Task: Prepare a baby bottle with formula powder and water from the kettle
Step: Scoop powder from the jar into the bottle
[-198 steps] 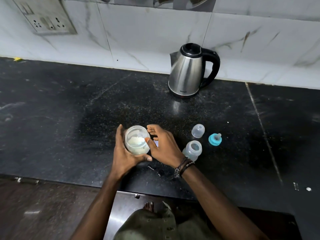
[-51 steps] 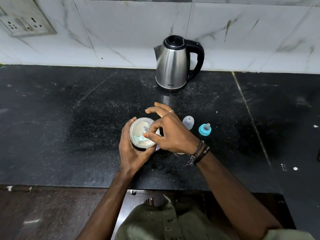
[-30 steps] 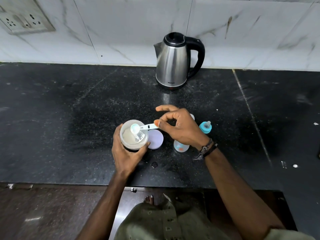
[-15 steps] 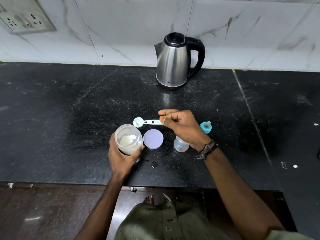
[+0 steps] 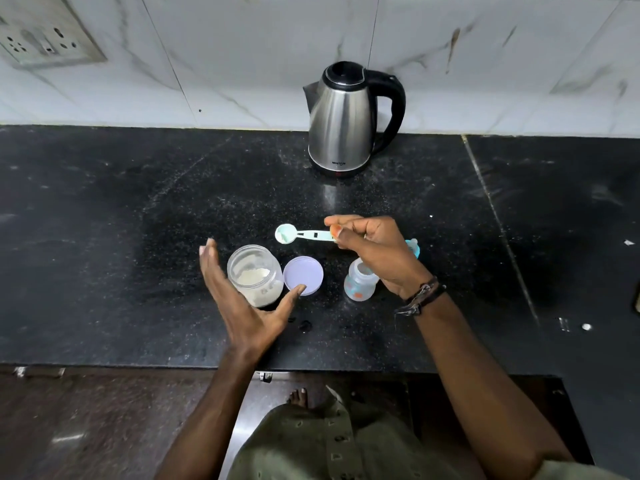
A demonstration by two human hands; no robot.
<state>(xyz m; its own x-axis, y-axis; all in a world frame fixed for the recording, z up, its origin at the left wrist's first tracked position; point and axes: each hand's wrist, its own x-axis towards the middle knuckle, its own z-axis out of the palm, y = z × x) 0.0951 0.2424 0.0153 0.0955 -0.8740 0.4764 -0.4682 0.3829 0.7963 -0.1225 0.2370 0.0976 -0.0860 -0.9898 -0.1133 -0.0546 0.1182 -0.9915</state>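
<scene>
A clear jar of white formula powder (image 5: 255, 274) stands open on the black counter (image 5: 104, 237). Its lilac lid (image 5: 303, 274) lies just right of it. My left hand (image 5: 242, 303) is spread around the jar's near side, fingers apart, not gripping it. My right hand (image 5: 374, 251) pinches the handle of a pale teal scoop (image 5: 301, 234) holding powder, raised above the counter behind the lid. The small open baby bottle (image 5: 360, 280) stands under my right wrist. A steel kettle (image 5: 341, 119) with a black handle stands at the back.
The teal bottle nipple ring (image 5: 412, 247) shows partly behind my right hand. A wall socket plate (image 5: 45, 43) is at the top left. A seam (image 5: 498, 223) runs down the counter at the right, with small white specks (image 5: 586, 326) beyond it. The counter's front edge is near my body.
My left hand let go of the jar and opened beside it. The scoop came out of the jar, loaded with powder, and shifted right and back in my right hand.
</scene>
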